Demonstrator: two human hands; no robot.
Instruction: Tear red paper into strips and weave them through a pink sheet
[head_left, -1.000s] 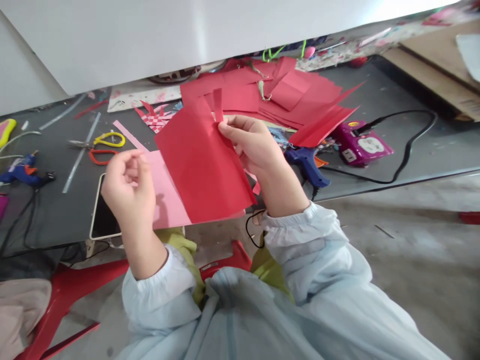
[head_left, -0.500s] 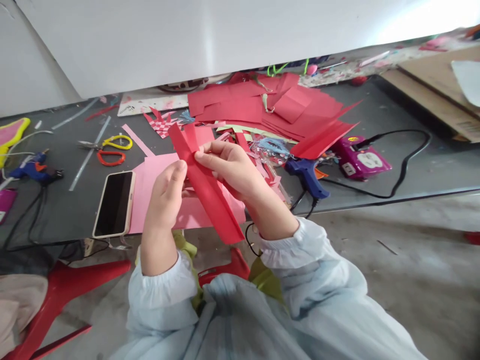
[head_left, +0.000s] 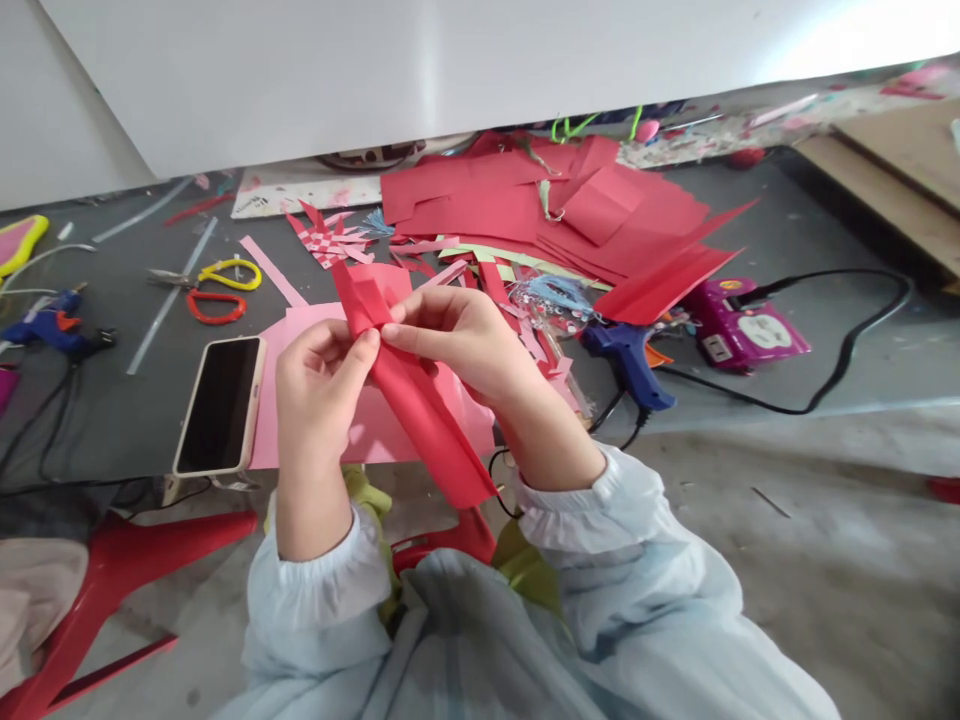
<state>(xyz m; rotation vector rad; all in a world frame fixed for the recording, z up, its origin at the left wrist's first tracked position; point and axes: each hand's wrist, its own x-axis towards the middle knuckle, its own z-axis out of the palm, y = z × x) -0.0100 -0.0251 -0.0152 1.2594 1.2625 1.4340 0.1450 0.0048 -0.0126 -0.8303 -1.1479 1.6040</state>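
A folded red paper envelope (head_left: 431, 425) slants across the middle of the head view, above the pink paper (head_left: 300, 335) at the table's near edge. My left hand (head_left: 319, 390) pinches its left edge close to the upper end, thumb on top. From the other side my right hand (head_left: 457, 335) grips the same spot, so both thumb tips almost meet. The upper end of the envelope is bent into a fold there. Fingers behind the paper are partly hidden. Just beyond lie a red-and-white woven paper piece (head_left: 334, 245) and loose paper strips (head_left: 274, 270).
A phone (head_left: 220, 405) and scissors (head_left: 217, 290) lie left. Red paper sheets (head_left: 480, 215) pile up at the back. To the right are a blue glue gun (head_left: 634, 360), a purple power box (head_left: 746, 325) with a black cable, and cardboard (head_left: 885, 190). Another glue gun (head_left: 49, 325) sits far left.
My left hand has come in to pinch the envelope beside my right thumb. The flaps at its upper end are drawn closer together. The view has shifted slightly.
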